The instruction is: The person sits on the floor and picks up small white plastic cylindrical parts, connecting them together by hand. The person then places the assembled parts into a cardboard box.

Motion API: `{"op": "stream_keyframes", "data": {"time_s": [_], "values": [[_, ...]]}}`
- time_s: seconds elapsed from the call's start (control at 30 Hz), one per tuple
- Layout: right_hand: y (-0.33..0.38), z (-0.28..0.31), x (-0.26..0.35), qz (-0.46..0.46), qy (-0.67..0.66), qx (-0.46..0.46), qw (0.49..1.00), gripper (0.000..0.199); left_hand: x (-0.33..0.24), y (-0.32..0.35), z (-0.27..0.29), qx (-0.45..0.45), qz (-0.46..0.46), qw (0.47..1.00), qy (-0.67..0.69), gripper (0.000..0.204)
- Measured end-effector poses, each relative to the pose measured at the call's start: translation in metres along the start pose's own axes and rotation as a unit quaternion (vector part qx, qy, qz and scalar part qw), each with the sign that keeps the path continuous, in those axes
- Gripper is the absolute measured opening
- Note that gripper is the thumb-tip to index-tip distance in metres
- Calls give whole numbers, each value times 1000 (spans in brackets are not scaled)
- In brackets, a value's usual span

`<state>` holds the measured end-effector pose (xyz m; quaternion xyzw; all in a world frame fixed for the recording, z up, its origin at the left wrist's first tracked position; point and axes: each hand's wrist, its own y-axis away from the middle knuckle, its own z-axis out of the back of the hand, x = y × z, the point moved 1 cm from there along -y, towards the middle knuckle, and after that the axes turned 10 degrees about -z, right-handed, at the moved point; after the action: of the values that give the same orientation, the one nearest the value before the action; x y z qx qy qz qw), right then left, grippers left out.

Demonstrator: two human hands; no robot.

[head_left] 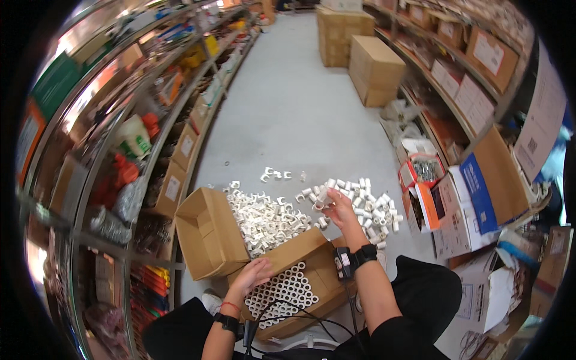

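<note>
Over the right-hand pile of white plastic pipe fittings (377, 223), my right hand (341, 209) is closed on a white pipe fitting (321, 202). Whether it pinches more than one is hard to tell. My left hand (253, 275) has its fingers stretched out and lies by the left edge of an open cardboard box (327, 273). Inside that box, white ring-shaped fitting ends (282, 294) stand upright in tight rows, and bare cardboard shows along its right side. A heap of white pipe clips (267, 222) lies on the floor beyond the box.
A second cardboard box (207, 237) lies tipped at the left of the heap. Loaded shelves (126, 138) line both sides of the aisle. Large cartons (375, 69) stand far right; opened cartons (462, 210) sit nearer. Black cables (300, 309) trail across the box of fittings.
</note>
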<state>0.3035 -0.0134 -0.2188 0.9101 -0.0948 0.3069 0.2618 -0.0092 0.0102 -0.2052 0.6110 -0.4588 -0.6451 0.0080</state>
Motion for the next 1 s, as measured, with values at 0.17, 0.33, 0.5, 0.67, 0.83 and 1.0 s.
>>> {"op": "stream_keyframes", "data": {"time_s": [0.17,0.33,0.5,0.67,0.83,1.0], "values": [[52,-81,-32,-69,106,123,984,26,-2,10,6,41,-59,988,139,42],[91,-111,-99,-62,251,106,960,20,-22,37,-14,108,-76,945,300,47],[132,-137,-142,160,358,108,913,22,-13,51,-7,153,-107,912,364,50],[149,-143,-143,195,451,122,863,31,-12,64,-2,105,-114,918,365,48],[150,-140,-134,126,434,161,877,35,-6,53,-3,153,-145,887,412,41],[148,-136,-138,52,306,221,925,33,7,46,4,203,-148,860,444,40]]}}
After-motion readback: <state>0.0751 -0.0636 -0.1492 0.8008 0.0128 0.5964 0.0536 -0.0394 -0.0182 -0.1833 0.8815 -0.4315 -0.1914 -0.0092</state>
